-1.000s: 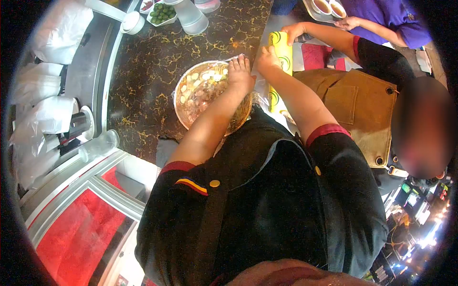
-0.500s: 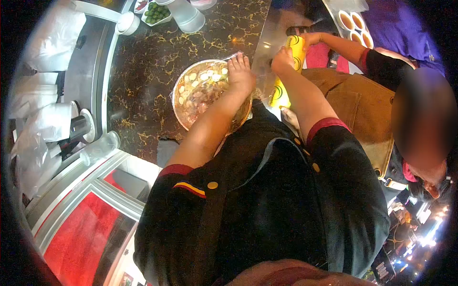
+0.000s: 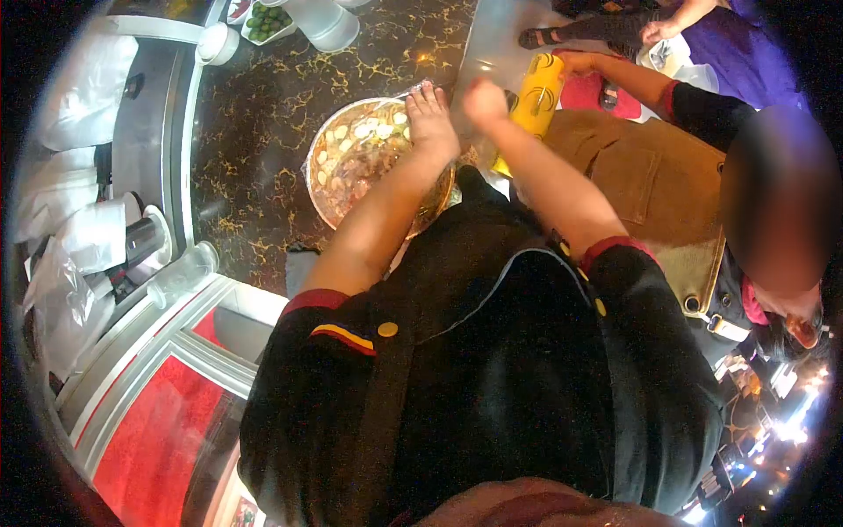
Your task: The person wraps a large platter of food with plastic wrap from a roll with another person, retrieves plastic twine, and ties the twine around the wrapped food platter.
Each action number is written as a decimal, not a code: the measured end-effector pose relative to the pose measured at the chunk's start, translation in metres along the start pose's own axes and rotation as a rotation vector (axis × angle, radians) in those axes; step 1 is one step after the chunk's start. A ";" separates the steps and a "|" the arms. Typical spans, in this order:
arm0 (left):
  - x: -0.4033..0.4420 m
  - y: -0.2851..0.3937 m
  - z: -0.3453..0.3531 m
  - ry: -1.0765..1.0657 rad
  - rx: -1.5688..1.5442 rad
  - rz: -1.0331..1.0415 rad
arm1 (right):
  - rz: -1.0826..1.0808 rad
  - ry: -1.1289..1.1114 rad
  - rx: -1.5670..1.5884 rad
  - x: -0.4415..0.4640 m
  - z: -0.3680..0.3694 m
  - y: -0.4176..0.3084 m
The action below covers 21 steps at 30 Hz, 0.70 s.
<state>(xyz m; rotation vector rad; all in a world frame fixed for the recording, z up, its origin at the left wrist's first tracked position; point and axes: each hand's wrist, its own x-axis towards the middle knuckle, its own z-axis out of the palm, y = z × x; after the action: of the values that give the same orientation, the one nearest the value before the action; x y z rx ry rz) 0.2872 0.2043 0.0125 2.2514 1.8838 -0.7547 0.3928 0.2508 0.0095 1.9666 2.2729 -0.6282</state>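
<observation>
My left hand [image 3: 431, 119] lies flat, fingers stretched, on the far right rim of a round bowl [image 3: 318, 195]. Clear plastic wrap [image 3: 369, 145] stretches over the bowl's food, where pale round slices and brownish pieces show through. Between the bowl and a long yellow box [image 3: 537, 92], my right hand [image 3: 486, 105] is curled closed and smeared by motion; I cannot make out what is in it. The box stands tilted just right of that hand, apart from it. A co-worker's hand [image 3: 575, 63] holds the box's far end.
The bowl stands on a dark marbled counter [image 3: 255, 132]. At the back are a dish of green fruits [image 3: 266, 22] and translucent containers [image 3: 327, 25]. Plastic bags [image 3: 83, 88] line the left side. A co-worker in a brown apron [image 3: 645, 176] stands close on my right; another person's arm [image 3: 680, 19] shows beyond.
My right hand has let go of the yellow box and moved left toward the bowl. My left hand stays on the rim. Another person's arm has come into view at the upper right.
</observation>
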 end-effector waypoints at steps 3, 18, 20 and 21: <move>0.006 0.000 0.011 0.036 0.000 0.017 | 0.460 0.137 0.639 -0.046 0.033 -0.028; -0.013 -0.002 -0.015 -0.004 0.045 0.040 | 0.708 -0.099 1.521 -0.102 0.082 -0.006; -0.015 -0.004 -0.018 0.001 -0.007 0.067 | 0.787 -0.254 1.391 -0.099 0.080 -0.007; -0.013 -0.005 -0.019 0.006 -0.006 0.071 | 0.805 -0.285 1.350 -0.099 0.081 -0.008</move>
<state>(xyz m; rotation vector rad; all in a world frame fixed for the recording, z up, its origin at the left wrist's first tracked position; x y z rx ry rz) 0.2863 0.2008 0.0359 2.3053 1.7954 -0.7319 0.3854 0.1293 -0.0312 2.5536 0.5638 -2.3754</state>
